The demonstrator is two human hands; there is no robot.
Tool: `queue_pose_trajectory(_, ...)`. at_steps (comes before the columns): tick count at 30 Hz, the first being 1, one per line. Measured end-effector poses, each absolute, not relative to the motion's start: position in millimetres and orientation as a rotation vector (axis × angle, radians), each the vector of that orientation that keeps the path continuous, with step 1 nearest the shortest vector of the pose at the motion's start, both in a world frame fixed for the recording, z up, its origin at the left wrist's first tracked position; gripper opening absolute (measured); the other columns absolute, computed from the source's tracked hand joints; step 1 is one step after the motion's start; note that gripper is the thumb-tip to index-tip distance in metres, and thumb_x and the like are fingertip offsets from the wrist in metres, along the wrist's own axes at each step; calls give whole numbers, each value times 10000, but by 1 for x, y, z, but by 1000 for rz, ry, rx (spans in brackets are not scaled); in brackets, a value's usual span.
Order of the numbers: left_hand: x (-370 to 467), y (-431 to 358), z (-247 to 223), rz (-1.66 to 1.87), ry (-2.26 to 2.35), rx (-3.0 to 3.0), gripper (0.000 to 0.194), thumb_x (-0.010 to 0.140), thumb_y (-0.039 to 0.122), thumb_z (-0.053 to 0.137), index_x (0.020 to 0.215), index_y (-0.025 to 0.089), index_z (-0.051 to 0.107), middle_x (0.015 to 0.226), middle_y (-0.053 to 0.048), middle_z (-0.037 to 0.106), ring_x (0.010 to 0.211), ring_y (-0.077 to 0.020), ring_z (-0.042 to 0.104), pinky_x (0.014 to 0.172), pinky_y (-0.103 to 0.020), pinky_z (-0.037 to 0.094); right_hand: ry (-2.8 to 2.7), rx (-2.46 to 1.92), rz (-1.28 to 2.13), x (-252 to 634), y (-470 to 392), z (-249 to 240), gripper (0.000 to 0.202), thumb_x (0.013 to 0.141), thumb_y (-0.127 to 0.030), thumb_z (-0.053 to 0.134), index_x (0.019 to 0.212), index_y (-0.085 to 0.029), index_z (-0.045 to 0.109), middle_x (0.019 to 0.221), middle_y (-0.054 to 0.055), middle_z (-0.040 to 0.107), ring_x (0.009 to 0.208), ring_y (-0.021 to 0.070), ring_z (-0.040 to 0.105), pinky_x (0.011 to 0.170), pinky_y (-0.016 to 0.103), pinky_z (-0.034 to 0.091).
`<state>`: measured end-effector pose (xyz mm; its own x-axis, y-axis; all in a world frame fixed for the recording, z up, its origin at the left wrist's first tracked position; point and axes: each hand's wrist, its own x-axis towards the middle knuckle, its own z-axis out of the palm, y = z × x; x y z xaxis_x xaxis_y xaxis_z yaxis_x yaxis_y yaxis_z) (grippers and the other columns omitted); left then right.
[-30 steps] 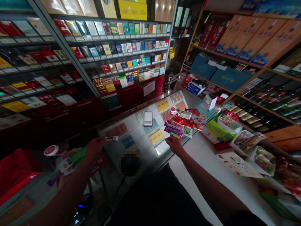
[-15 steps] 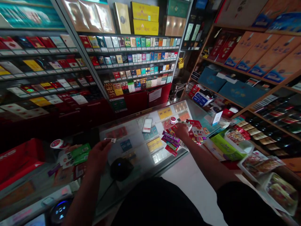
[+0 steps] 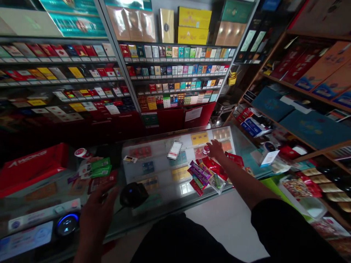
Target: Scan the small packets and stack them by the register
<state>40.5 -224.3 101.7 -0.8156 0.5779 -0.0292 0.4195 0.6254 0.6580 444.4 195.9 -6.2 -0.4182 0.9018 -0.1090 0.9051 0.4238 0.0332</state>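
My right hand [image 3: 216, 149] reaches over the glass counter [image 3: 161, 199], its fingertips closed at the right side of a small round tub [image 3: 205, 150] with a red and white lid. Just below that hand lies a pile of snack packets [image 3: 201, 173], purple, red and green, some in clear wrap. My left hand [image 3: 99, 206] hovers at the left with fingers apart and nothing visible in it. Beside it stands a black scanner-like device [image 3: 133, 194] with a small blue light. A small card [image 3: 130, 159] rests on the glass farther back.
A pixelated white item [image 3: 174, 150] lies mid-counter. On the left are a red box [image 3: 35, 166], green packets [image 3: 101, 167], another round tub [image 3: 82, 153] and a blue-lit round device [image 3: 67, 223]. Cigarette shelves [image 3: 175, 62] rise behind; a snack bin [image 3: 298, 190] stands at right.
My left hand has let go of the small card and drawn back toward me. My right hand has left the white and green item over the packets and moved to the round tub. The view shifted.
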Motion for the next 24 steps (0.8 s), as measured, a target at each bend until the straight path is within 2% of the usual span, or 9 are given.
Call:
queue_pose_trajectory(3, 52, -226, 104, 962, 2633, 775, 459, 853, 614, 592, 1171, 322, 747, 1287, -48, 760, 1090, -356, 735, 940, -479, 581, 2620, 1570, -56, 446, 203, -10, 528, 913, -440, 723, 1362, -169, 658, 1600, 228, 470, 1534, 409, 294, 1217, 557, 216)
queue_pose_trajectory(5, 61, -223, 106, 987, 2626, 754, 451, 849, 610, 592, 1151, 313, 746, 1280, -52, 763, 1103, -357, 732, 953, -475, 580, 2674, 1551, -60, 447, 203, -12, 524, 930, -480, 714, 1328, -142, 675, 1554, 245, 509, 1512, 408, 323, 1200, 545, 226)
queue_pose_trajectory(9, 75, -213, 108, 1075, 2592, 731, 458, 845, 618, 602, 1158, 312, 736, 1326, -58, 745, 1154, -349, 717, 1003, -457, 568, 2728, 1576, -47, 447, 201, -14, 475, 920, -477, 721, 1214, -104, 723, 1429, 240, 605, 1442, 380, 413, 1175, 493, 256)
queue_pose_trajectory(14, 86, -202, 114, 1091, 2540, 768, 449, 824, 592, 609, 1139, 299, 737, 1352, -68, 733, 1159, -343, 712, 1001, -445, 570, 2769, 1683, -75, 444, 193, -8, 438, 859, -512, 761, 1122, -162, 761, 1368, 185, 655, 1367, 360, 471, 1158, 471, 312)
queue_pose_trajectory(19, 91, -184, 121, 1057, 2441, 939, 460, 835, 539, 607, 1194, 279, 729, 1335, -83, 741, 1164, -333, 706, 1017, -442, 546, 2905, 1776, -254, 431, 158, 15, 375, 901, -519, 688, 1057, -191, 783, 1178, 152, 709, 1184, 327, 566, 1098, 436, 377)
queue_pose_trajectory(24, 92, -158, 128, 997, 2232, 1095, 464, 844, 510, 627, 1215, 255, 738, 1280, -104, 764, 1197, -347, 688, 993, -439, 545, 2999, 1871, -396, 407, 101, 45, 323, 859, -457, 747, 1059, -204, 779, 1128, 137, 714, 1129, 316, 583, 1086, 418, 407)
